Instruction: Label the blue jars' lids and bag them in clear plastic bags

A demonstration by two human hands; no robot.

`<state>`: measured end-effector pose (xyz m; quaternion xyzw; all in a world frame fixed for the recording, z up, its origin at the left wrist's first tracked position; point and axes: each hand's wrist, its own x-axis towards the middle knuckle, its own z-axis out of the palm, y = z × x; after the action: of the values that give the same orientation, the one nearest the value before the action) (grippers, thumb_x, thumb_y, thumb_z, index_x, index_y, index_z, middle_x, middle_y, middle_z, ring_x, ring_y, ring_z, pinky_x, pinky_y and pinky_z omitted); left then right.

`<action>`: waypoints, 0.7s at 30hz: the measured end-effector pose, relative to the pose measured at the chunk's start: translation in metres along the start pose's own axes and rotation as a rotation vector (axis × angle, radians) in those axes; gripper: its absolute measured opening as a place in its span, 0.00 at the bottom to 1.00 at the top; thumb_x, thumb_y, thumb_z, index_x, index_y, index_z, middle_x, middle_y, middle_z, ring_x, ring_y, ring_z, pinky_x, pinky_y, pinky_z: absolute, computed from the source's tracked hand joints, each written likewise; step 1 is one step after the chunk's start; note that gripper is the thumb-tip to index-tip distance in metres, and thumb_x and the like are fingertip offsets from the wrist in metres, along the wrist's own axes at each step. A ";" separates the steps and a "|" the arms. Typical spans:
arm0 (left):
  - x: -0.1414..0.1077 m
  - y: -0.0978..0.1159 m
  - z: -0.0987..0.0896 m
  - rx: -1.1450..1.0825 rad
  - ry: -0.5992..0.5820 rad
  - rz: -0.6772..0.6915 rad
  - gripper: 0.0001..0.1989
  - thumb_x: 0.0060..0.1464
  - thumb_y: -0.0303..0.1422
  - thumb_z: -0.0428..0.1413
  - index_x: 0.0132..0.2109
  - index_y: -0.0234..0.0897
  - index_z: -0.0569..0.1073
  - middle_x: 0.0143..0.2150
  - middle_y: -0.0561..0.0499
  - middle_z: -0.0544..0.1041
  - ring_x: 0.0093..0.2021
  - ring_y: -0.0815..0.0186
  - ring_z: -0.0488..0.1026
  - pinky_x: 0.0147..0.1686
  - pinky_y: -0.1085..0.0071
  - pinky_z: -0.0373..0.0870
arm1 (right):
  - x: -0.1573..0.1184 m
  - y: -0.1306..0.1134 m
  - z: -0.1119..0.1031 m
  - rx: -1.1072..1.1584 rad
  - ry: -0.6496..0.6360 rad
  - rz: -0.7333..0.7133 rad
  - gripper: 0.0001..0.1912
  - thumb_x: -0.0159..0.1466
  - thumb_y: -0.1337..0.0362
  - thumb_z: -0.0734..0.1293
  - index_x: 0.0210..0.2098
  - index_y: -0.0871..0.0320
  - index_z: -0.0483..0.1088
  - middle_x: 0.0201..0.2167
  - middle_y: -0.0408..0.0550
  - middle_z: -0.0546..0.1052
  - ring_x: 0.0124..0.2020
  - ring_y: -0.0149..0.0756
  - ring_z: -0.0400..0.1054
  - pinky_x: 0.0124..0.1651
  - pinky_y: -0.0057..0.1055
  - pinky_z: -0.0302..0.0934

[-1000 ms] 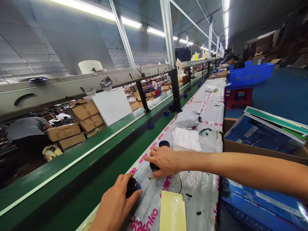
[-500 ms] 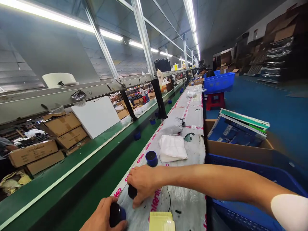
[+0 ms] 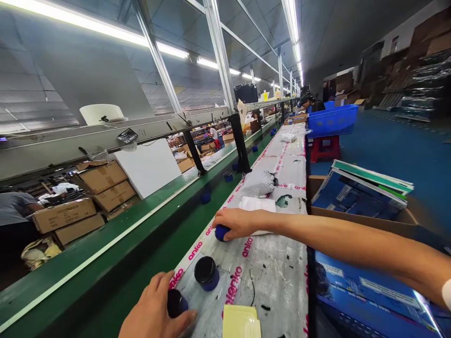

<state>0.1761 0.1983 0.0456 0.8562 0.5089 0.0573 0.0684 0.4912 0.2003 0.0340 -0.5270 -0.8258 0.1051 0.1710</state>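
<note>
My left hand (image 3: 155, 305) is curled round a small blue cylinder with a black top (image 3: 176, 303) at the near end of the bench, thumb on one side and fingers on the other. A second such cylinder (image 3: 206, 273) stands upright on its own, just beyond. Farther up, my right hand (image 3: 239, 223) has its fingers closed over a third blue cylinder (image 3: 221, 234), partly hidden beneath them. That one rests near the bench's left edge, beside a folded white cloth (image 3: 259, 204).
A green conveyor belt (image 3: 155, 249) runs along the left, carrying several similar blue cylinders. Yellow paper slips (image 3: 241, 321) lie on the bench's near end. Right of the bench are a carton (image 3: 362, 218) of printed packaging and a blue bin (image 3: 333, 119) on a red stool (image 3: 326, 149).
My right hand has let go of the middle cylinder and moved forward onto the farther one. My left hand stays at the nearest cylinder. The view has shifted slightly.
</note>
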 end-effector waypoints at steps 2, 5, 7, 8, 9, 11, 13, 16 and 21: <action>0.004 0.003 0.003 -0.136 0.147 0.100 0.34 0.52 0.47 0.57 0.65 0.44 0.64 0.70 0.43 0.64 0.63 0.45 0.70 0.52 0.52 0.73 | -0.001 -0.013 0.002 0.483 0.095 0.052 0.28 0.58 0.61 0.75 0.55 0.59 0.67 0.52 0.56 0.73 0.52 0.47 0.69 0.53 0.44 0.66; 0.011 0.020 0.007 -0.372 0.265 0.260 0.39 0.50 0.47 0.61 0.68 0.48 0.61 0.71 0.46 0.64 0.67 0.48 0.65 0.61 0.51 0.67 | -0.004 -0.040 0.006 1.311 0.075 0.040 0.32 0.54 0.54 0.78 0.52 0.55 0.65 0.48 0.48 0.73 0.47 0.40 0.71 0.47 0.40 0.69; 0.013 0.038 0.010 -0.577 0.316 0.274 0.37 0.50 0.47 0.62 0.66 0.47 0.64 0.66 0.47 0.71 0.63 0.50 0.70 0.62 0.52 0.66 | -0.006 -0.057 0.012 1.593 0.023 0.002 0.33 0.50 0.53 0.81 0.48 0.55 0.66 0.45 0.45 0.72 0.44 0.35 0.72 0.46 0.37 0.70; 0.012 0.046 0.012 -0.664 0.342 0.239 0.35 0.51 0.48 0.62 0.64 0.47 0.65 0.63 0.47 0.74 0.61 0.50 0.72 0.62 0.53 0.67 | -0.007 -0.063 0.014 1.659 0.014 -0.005 0.33 0.50 0.53 0.81 0.48 0.56 0.66 0.45 0.44 0.72 0.43 0.34 0.71 0.46 0.36 0.69; 0.011 0.054 0.012 -0.726 0.358 0.189 0.34 0.51 0.49 0.62 0.63 0.46 0.67 0.61 0.48 0.75 0.58 0.51 0.74 0.60 0.54 0.68 | -0.009 -0.068 0.016 1.681 0.012 -0.002 0.32 0.50 0.52 0.81 0.47 0.56 0.67 0.45 0.44 0.72 0.44 0.33 0.71 0.46 0.35 0.69; 0.006 0.064 0.013 -0.773 0.352 0.085 0.33 0.52 0.50 0.60 0.61 0.43 0.67 0.59 0.46 0.77 0.56 0.52 0.76 0.59 0.55 0.69 | -0.014 -0.074 0.014 1.578 0.039 0.027 0.29 0.53 0.51 0.79 0.48 0.57 0.68 0.48 0.47 0.72 0.48 0.36 0.70 0.48 0.35 0.69; 0.000 0.068 0.012 -0.726 0.297 0.012 0.30 0.53 0.49 0.58 0.59 0.41 0.67 0.53 0.46 0.80 0.52 0.52 0.78 0.55 0.57 0.71 | -0.023 -0.077 0.006 1.282 0.117 0.044 0.28 0.58 0.52 0.76 0.53 0.56 0.68 0.54 0.50 0.72 0.54 0.40 0.68 0.53 0.38 0.67; -0.004 0.066 0.010 -0.569 0.237 -0.018 0.26 0.52 0.47 0.57 0.55 0.41 0.68 0.47 0.47 0.82 0.48 0.52 0.80 0.49 0.59 0.74 | -0.038 -0.085 -0.010 0.695 0.201 -0.064 0.33 0.60 0.56 0.75 0.61 0.54 0.65 0.61 0.53 0.70 0.59 0.43 0.65 0.59 0.40 0.62; -0.006 0.064 0.016 -0.417 0.223 0.029 0.27 0.52 0.44 0.55 0.58 0.40 0.68 0.53 0.45 0.80 0.52 0.51 0.78 0.51 0.57 0.72 | -0.046 -0.103 -0.021 0.154 0.144 -0.109 0.32 0.59 0.57 0.74 0.60 0.57 0.67 0.55 0.55 0.72 0.53 0.46 0.70 0.54 0.38 0.65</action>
<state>0.2305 0.1617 0.0410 0.8192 0.4779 0.2564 0.1863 0.4313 0.1154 0.0820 -0.4728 -0.8284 0.1205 0.2751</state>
